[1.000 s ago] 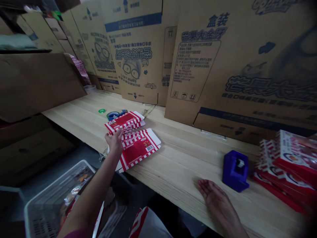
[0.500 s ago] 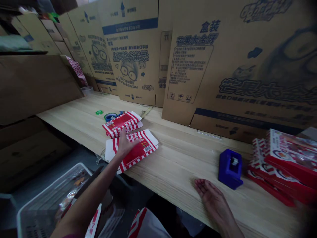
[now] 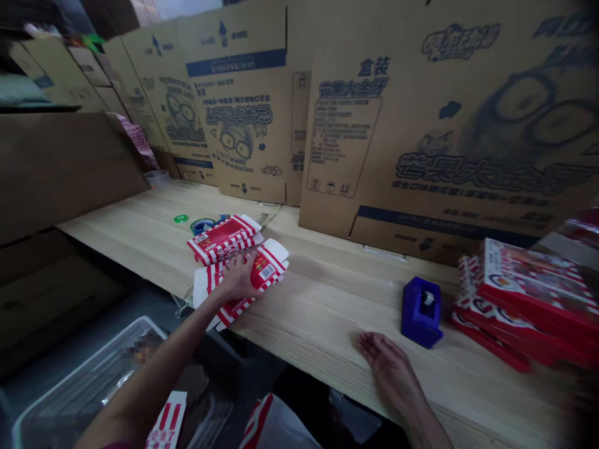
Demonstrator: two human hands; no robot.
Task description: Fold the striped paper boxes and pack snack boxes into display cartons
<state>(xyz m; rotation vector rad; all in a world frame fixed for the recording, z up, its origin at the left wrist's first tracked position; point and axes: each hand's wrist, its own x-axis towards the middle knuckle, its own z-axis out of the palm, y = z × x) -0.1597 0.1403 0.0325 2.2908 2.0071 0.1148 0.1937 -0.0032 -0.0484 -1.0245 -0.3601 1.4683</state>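
Observation:
My left hand (image 3: 239, 279) lies across a near stack of flat red-and-white striped cartons (image 3: 267, 270), fingers spread and thumb toward the near edge. Its fingertips touch the printed top; no lifted carton shows. Just behind it is a second small stack of the same folded cartons (image 3: 219, 238). My right hand (image 3: 386, 362) rests near the table's front edge, palm partly upward, fingers loosely bent and nothing in them. A blue tape dispenser (image 3: 421, 313) stands just to the right of that hand.
Filled red boxes (image 3: 533, 280) are piled at the table's right. Large cardboard cartons (image 3: 341, 143) wall off the back. Tape rolls (image 3: 202, 226) lie behind the striped stacks. A white plastic basket (image 3: 84, 380) sits below at left, and a striped carton (image 3: 167, 421) shows beneath my left arm.
My left hand has come down onto the near stack of cartons from just above it. My right hand keeps nearly the same pose. The whole view has shifted slightly.

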